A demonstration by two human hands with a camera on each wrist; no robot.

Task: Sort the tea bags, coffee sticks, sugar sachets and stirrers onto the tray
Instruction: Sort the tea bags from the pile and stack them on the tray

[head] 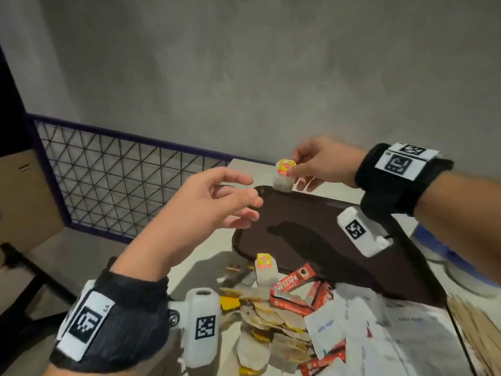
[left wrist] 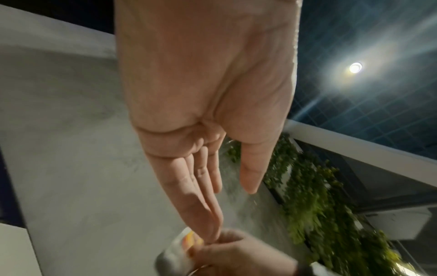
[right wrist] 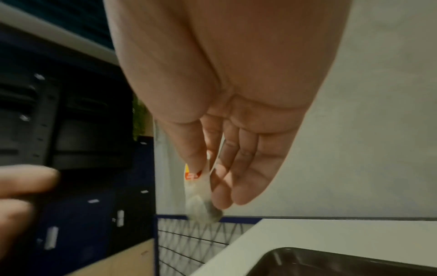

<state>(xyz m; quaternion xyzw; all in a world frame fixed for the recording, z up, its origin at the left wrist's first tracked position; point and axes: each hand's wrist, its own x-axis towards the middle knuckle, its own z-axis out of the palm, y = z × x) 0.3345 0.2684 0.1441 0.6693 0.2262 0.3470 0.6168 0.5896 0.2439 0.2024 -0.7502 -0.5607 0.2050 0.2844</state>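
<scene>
My right hand (head: 294, 169) pinches a tea bag (head: 283, 178) by its yellow-red tag, holding it in the air above the far left corner of the dark brown tray (head: 311, 229). In the right wrist view the tea bag (right wrist: 198, 198) hangs from thumb and forefinger over the tray's corner (right wrist: 307, 261). My left hand (head: 238, 202) hovers open just left of it, fingers straight and holding nothing; the left wrist view shows its fingertips (left wrist: 208, 229) close to the tag. A mixed pile lies in front of the tray: tea bags (head: 271, 321), red coffee sticks (head: 295, 291), white sugar sachets (head: 328, 332).
Wooden stirrers (head: 474, 329) lie at the right edge of the white table (head: 211, 267). One tea bag (head: 265, 270) stands up at the tray's near edge. A dark wire-mesh railing (head: 122, 172) runs behind the table on the left, below a grey wall.
</scene>
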